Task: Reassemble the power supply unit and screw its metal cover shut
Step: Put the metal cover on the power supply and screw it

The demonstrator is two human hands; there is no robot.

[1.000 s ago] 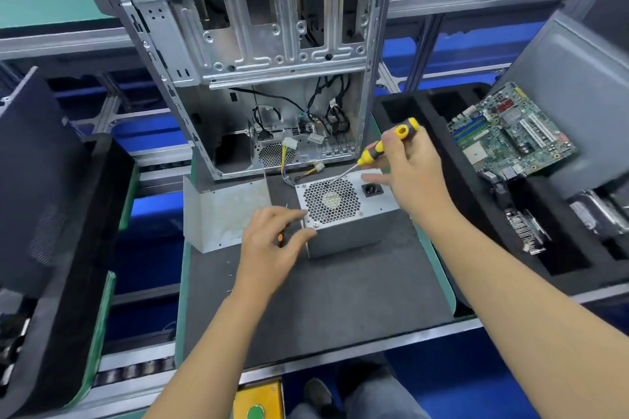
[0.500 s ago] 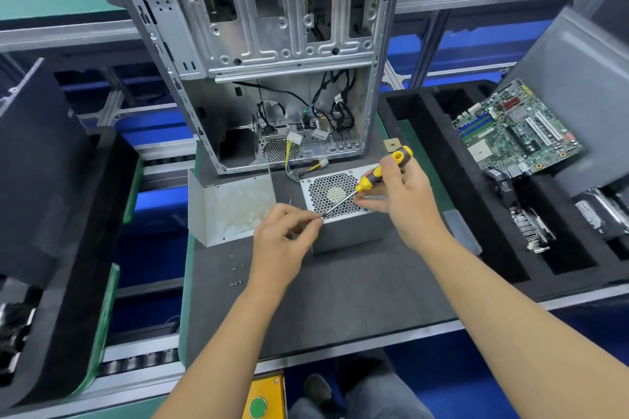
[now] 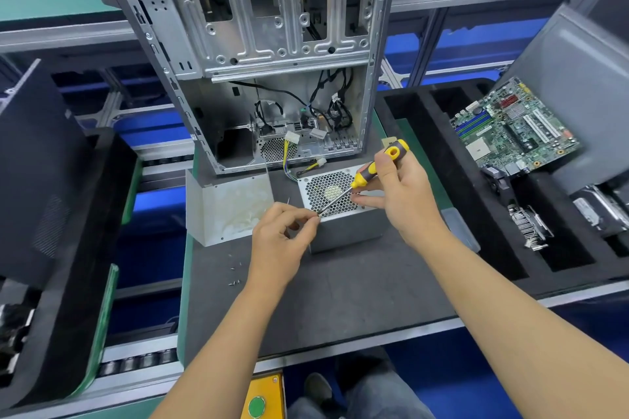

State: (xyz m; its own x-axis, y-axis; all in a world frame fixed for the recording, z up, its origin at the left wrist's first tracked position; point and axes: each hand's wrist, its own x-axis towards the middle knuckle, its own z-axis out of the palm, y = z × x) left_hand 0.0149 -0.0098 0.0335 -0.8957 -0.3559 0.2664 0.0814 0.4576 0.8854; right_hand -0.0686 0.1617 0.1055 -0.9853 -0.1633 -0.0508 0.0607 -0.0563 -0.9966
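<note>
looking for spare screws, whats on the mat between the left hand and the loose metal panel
Head view: bare dark mat between left hand and metal panel; loose screws lie nearer the camera.

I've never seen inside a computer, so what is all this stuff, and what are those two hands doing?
The camera sits on the person's head, looking down at their own hands. The grey box with the honeycomb holes is the power supply unit, lying on a dark mat. The right hand holds a yellow and black screwdriver. The left hand pinches at its tip, likely steadying a small screw, too tiny to see. Behind stands the empty computer case. Spare screws lie on the mat, and a green circuit board rests at right.
</note>
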